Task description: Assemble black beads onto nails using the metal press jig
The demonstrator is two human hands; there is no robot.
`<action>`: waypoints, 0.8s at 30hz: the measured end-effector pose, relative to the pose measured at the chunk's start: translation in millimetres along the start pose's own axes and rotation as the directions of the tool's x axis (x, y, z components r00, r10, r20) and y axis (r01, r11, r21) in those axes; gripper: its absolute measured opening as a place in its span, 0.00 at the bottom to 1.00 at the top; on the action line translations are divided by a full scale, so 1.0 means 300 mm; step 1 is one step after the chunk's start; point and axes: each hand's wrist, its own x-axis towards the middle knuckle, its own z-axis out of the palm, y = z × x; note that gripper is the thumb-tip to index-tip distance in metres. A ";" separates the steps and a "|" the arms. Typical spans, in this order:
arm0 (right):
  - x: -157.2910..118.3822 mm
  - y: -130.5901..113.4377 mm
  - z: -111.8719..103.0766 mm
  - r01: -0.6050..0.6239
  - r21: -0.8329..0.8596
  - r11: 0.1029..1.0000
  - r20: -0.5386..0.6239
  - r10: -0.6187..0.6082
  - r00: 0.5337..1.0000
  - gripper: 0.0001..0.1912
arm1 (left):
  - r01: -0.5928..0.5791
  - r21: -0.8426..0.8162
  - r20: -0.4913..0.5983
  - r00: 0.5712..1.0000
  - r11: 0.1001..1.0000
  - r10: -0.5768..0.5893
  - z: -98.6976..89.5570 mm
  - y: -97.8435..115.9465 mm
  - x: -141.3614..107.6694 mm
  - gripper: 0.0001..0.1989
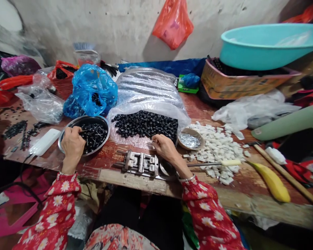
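- Two floral-sleeved arms reach over a worn red bench, its front edge running below one metal fixture (141, 163), whose fine parts are too small to make out.
- Right of the fixture, one yellow banana (272, 182) lies near a wooden handle (284, 173), which runs toward the frame's edge.
- The right hand (165, 147), just above and right of the fixture, pinches thumb and forefinger together; whether they grip anything is unclear.
- The left hand (73, 142), left of the fixture, bends its fingers together over one steel bowl (106, 137) of black-headed metal pins, too many to count; a slim piece shows at the fingertips.
- Right of the fixture and beyond it, one small bowl (202, 144) holds silvery pins beside heaped white pieces (214, 139).
- Directly beyond the fixture, uncounted black pieces (146, 123) spill from one clear sack (148, 86).
- Far right of the fixture, one turquoise basin (261, 52), cut off by the frame, sits on one carton (224, 83) whose printed marks are illegible.
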 end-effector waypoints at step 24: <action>-0.337 -0.200 -0.046 0.036 0.237 0.971 -0.154 0.001 0.988 0.04 | -0.432 -0.512 0.103 0.827 0.742 0.553 0.139 0.471 -0.093 0.04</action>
